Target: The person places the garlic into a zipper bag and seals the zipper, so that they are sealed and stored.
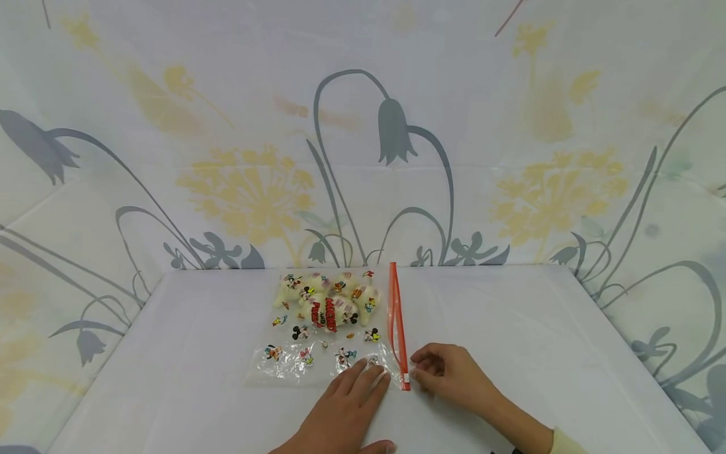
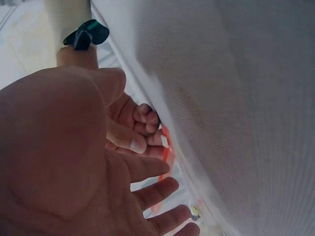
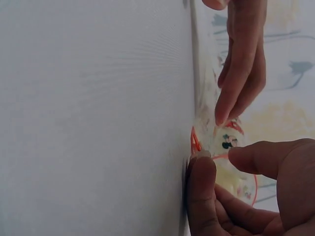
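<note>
A clear zip bag with cartoon prints and red lettering lies flat on the table, its red zip edge to the right. Inside, at its far part, are pale yellow rounded shapes. My left hand rests with straight fingers on the bag's near right part. At the near end of the zip sits a small white slider. My right hand is just right of it, fingers loosely bent. In the right wrist view the index fingertip is right at the slider, the thumb held apart.
A white cloth covers the table. Behind it hangs a pale backdrop printed with grey and yellow flowers, which also runs along both sides. A dark band is around the right sleeve.
</note>
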Tool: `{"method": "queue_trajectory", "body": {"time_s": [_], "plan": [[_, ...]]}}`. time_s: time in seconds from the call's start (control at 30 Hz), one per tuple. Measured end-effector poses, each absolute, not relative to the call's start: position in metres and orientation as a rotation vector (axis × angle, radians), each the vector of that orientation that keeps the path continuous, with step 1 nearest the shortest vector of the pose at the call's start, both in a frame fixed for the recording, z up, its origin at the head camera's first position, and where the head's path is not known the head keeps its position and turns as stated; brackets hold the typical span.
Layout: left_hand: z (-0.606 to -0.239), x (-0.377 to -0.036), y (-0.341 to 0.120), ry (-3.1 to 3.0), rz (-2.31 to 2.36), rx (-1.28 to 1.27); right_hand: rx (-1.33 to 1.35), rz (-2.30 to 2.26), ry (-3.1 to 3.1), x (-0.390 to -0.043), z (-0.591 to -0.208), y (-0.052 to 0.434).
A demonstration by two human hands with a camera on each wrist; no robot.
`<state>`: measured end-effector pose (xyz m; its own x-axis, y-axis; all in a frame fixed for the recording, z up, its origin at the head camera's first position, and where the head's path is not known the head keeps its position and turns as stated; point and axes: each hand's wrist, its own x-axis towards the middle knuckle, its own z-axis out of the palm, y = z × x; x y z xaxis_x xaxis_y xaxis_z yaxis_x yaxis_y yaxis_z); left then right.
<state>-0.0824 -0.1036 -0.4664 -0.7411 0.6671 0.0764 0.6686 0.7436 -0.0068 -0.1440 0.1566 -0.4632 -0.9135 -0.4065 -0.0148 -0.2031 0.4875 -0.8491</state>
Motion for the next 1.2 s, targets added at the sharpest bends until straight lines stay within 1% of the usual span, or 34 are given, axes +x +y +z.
{"method": "queue_trajectory", "body": {"time_s": [0.3, 0.7, 0.97, 1.2], "plan": [[-0.467, -0.087, -0.106, -2.984, -0.115, -1.192, -0.409, -1.434, 2.431, -0.139, -0.467, 0.147], [-0.472, -0.088, -0.107, -2.932, -0.059, -1.225, -0.252, -1.285, 2.557, -0.137, -0.466, 0.137], [-0.470, -0.089, -0.105, -2.968, -0.041, -1.228, -0.235, -1.249, 2.554, -0.138, -0.464, 0.136], [-0.469, -0.089, -0.104, -2.954, -0.025, -1.221, -0.319, -1.298, 2.489, -0.139, -0.463, 0.138]]}}
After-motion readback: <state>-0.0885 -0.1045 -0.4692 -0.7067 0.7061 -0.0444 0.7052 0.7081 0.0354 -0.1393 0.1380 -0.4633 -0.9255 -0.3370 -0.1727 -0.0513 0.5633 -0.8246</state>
